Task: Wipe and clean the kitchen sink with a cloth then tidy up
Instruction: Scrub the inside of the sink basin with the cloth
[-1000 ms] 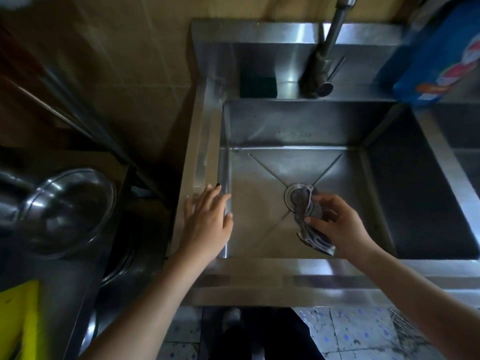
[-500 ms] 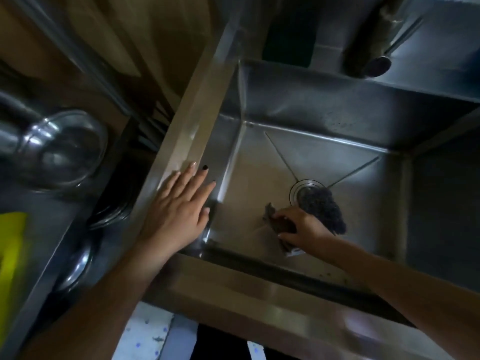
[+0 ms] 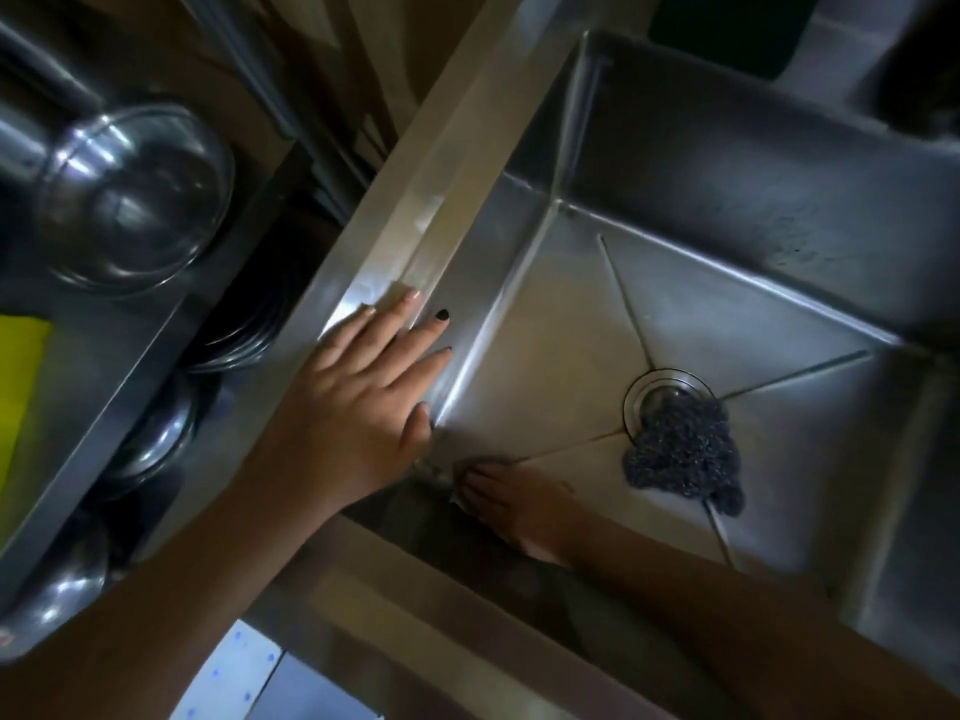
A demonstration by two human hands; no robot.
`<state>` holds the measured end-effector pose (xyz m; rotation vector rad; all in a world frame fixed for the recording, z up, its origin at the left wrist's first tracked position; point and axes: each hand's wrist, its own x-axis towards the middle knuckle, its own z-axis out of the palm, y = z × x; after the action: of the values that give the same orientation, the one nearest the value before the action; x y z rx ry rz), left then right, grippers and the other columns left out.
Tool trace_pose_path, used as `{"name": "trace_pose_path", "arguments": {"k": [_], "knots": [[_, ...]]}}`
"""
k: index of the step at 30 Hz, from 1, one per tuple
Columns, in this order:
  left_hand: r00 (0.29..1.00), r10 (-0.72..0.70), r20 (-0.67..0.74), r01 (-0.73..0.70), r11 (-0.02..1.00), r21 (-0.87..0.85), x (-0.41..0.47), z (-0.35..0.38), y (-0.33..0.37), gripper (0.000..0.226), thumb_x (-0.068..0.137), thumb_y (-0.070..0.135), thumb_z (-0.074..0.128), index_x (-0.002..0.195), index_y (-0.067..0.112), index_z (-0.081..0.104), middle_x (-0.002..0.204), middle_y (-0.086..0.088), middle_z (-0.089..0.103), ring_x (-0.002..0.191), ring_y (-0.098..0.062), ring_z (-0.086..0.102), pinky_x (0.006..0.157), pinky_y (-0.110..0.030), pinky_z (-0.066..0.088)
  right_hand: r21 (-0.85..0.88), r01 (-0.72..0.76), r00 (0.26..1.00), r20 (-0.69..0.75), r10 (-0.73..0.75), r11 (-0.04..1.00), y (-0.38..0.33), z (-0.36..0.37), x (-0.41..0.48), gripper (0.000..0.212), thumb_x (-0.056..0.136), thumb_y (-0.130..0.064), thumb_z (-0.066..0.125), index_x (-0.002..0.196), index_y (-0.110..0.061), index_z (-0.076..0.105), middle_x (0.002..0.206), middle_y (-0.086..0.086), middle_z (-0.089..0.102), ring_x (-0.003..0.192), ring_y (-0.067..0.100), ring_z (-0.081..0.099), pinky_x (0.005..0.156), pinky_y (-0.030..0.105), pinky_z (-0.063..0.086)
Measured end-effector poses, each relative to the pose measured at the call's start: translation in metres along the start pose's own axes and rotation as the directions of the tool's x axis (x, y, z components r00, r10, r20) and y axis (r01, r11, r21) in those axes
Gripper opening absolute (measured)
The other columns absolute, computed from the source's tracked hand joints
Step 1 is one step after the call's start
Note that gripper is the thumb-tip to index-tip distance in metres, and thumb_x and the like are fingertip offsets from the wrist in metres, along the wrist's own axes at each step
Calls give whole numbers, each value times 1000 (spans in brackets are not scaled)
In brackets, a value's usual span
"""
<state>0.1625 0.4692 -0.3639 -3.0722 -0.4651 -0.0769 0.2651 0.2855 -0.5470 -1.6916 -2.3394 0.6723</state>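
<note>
The steel sink (image 3: 561, 356) fills the right of the head view, seen steeply from above. My left hand (image 3: 363, 397) rests flat on the sink's left rim (image 3: 457, 163), fingers straight and reaching over the inner edge. My right hand (image 3: 519, 506) is down in the basin's near left corner, pressing a cloth (image 3: 457, 485) onto the floor of the sink. Only a pale edge of the cloth shows past the fingertips. A dark steel-wool scrubber (image 3: 680, 454) lies beside the round drain (image 3: 660, 392), partly over it.
Left of the sink stand a steel bowl (image 3: 135, 194), stacked steel plates (image 3: 244, 330) and something yellow (image 3: 21, 387). A dark green sponge (image 3: 727, 28) sits on the back ledge. Blue-dotted floor tiles (image 3: 234, 678) show below the front rim.
My right hand has left the scrubber at the drain and slid the cloth leftward into the near corner. The left hand stays on the rim. The camera has leaned closer and tilted.
</note>
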Motion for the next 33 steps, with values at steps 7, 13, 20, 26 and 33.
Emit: {"name": "trace_pose_path", "arguments": {"k": [7, 13, 20, 26, 33], "knots": [[996, -7, 83, 8, 1000, -15, 1, 0, -3, 41, 87, 27, 41, 120, 14, 61, 138, -3, 49, 140, -17, 23, 114, -37, 17, -47, 102, 989, -98, -106, 994, 12, 15, 14, 32, 95, -22, 50, 123, -8, 59, 126, 10, 61, 123, 30, 51, 103, 45, 39], [998, -7, 63, 9, 1000, -22, 3, 1, -1, 41, 85, 20, 40, 120, 13, 60, 138, -4, 49, 140, -20, 25, 113, -41, 22, -223, -68, 997, -48, 59, 972, 41, -1, 42, 51, 74, -35, 67, 123, -20, 60, 126, 0, 61, 120, 21, 54, 102, 36, 40], [999, -7, 34, 7, 1000, -15, 2, 2, -1, 41, 86, 19, 40, 120, 12, 62, 136, -5, 52, 138, -23, 29, 112, -41, 24, -99, -406, 891, -262, 370, 908, 78, -19, 48, 53, 71, -20, 74, 121, -7, 61, 125, 14, 60, 116, 32, 56, 101, 45, 37], [1000, 1, -28, -2, 1000, -22, 0, 2, 0, 40, 87, 18, 40, 120, 12, 62, 134, -5, 54, 137, -24, 32, 111, -44, 28, 146, -612, 689, -385, 614, 777, 83, -28, 30, 40, 90, -15, 53, 127, -1, 53, 133, 18, 53, 126, 31, 47, 111, 41, 27], [998, 13, -66, -14, 1000, -12, 0, 2, 2, 37, 85, 16, 43, 115, 10, 64, 131, -6, 56, 137, -25, 33, 111, -43, 28, 415, -675, 534, -297, 792, 610, 35, -8, 18, 43, 92, -19, 54, 131, -2, 48, 139, 15, 47, 135, 27, 35, 115, 42, 21]]}}
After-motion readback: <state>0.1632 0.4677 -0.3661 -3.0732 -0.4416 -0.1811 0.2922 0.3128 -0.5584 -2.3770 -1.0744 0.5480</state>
